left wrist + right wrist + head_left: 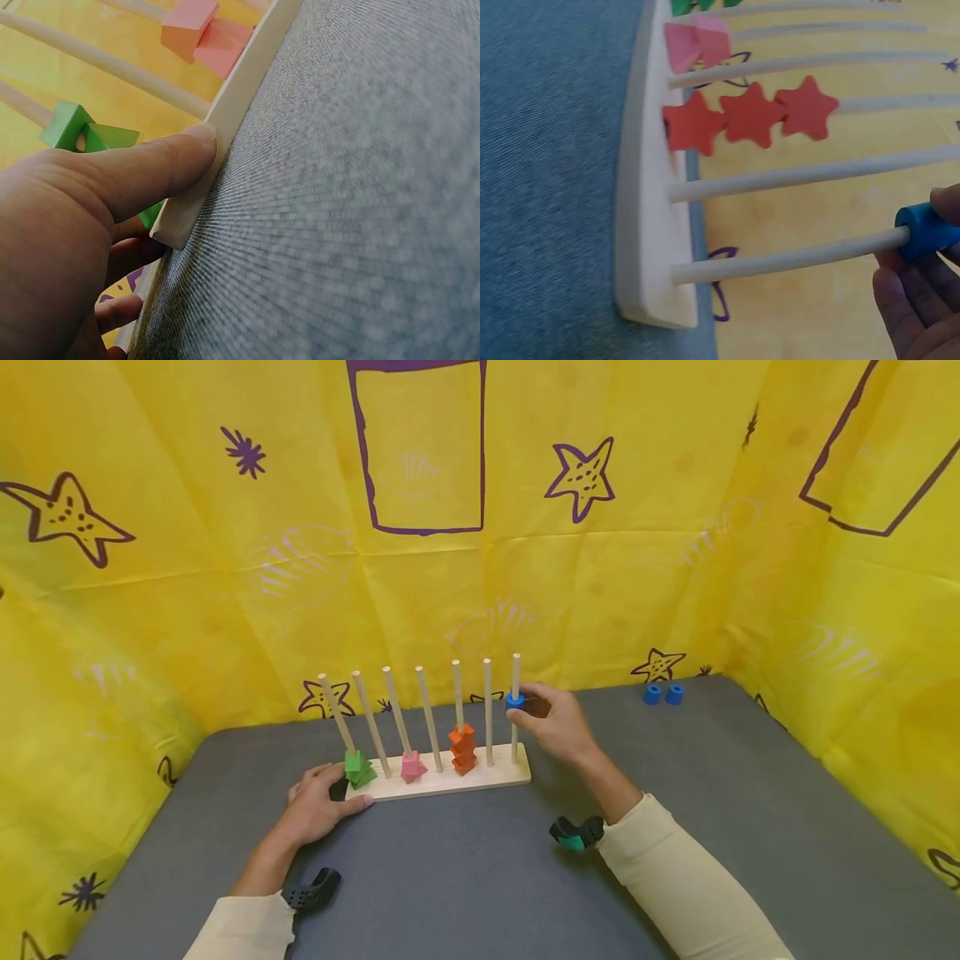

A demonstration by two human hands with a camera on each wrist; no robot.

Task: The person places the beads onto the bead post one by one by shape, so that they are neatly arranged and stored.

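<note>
A pale wooden peg board (442, 782) with several upright dowels stands on the table. My left hand (313, 807) grips its left end, the thumb (176, 161) on the front edge and the fingers partly hidden behind. My right hand (558, 724) pinches a blue cylinder bead (514, 702) that is threaded on the rightmost dowel (795, 256), well above the base. Green blocks (358, 770) sit low on the leftmost dowel. Two pink blocks (697, 43) are on another dowel. Three red-orange stars (751, 115) are stacked on a dowel right of the middle.
Two more blue beads (663, 694) stand at the back right of the grey table (465, 877). A yellow patterned cloth (480, 585) hangs close behind the table and along its sides.
</note>
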